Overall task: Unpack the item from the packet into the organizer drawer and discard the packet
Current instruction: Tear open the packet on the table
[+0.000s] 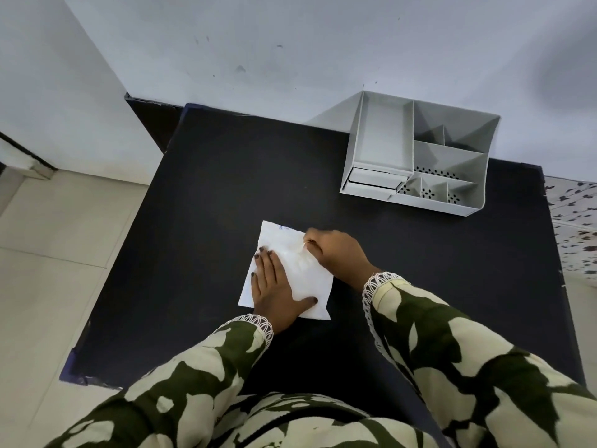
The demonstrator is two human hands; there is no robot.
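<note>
Pale grey-white wall behind, cream floor tiles to the left; a dark, matte black desk (200, 195) pushed against the wall carries everything. Far right corner of desk: light grey plastic compartmented organizer (420, 156), its small drawer (374, 181) at the front-left, pulled out a little, contents not visible. Near the middle of desk, well apart from the organizer: flat white plastic packet (305, 276), lying flat, slightly skewed, faint blue marking at its top edge. Left hand (274, 286) lies palm down on the packet's left half, fingers spread and flat, thumb out across the lower edge; an open-handed press, pinning rather than gripping. Right hand (336, 250) is at the packet's upper-right corner, grip closed, thumb and forefinger pinched together on the corner of the film, which shows a wrinkle there. Both sleeves in a green-and-cream patterned fabric with lace cuffs. Item still inside, by all signs; the packet looks sealed and faintly puffed, contents not discernible. Step in hand, as I read it: opening the packet, tear just starting at the corner. Next move likely calls for a steady pull across the top edge while the left hand holds the packet down, then the drawer drawn further out to receive the item.
</note>
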